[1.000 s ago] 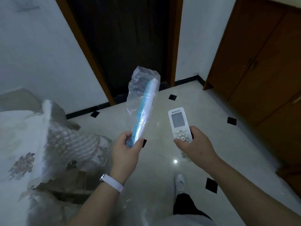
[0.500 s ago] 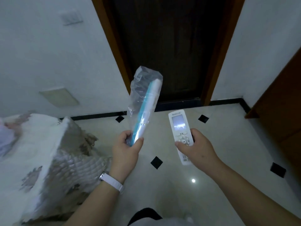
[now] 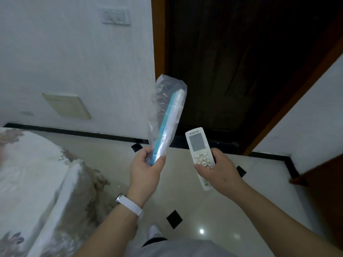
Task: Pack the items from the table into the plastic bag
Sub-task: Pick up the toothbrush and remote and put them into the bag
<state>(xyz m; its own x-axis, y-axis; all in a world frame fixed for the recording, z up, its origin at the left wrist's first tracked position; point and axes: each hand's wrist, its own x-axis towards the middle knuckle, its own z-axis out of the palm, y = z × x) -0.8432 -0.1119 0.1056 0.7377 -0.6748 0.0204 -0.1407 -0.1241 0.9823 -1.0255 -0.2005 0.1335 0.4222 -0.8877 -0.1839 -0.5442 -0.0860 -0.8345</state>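
**Bag and remote held above the floor**

A dark wooden door [image 3: 232,62] is seen ahead, set in rough white wall. A table [image 3: 27,173] draped in floral cloth under clear film is seen at left, above glossy pale floor [image 3: 213,210]. A crinkled clear bag [image 3: 165,115], holding a slim blue-and-white item [image 3: 168,125], is gripped at its base by the clenched left hand [image 3: 145,170]. Just beside it, a white oblong remote [image 3: 199,151] is grasped by the right hand [image 3: 219,169].

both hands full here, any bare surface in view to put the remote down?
Bare floor lies between the covered furniture and the dark doorway. The furniture's flat top looks free too. The left hand holds the plastic bag; the right hand holds the remote.
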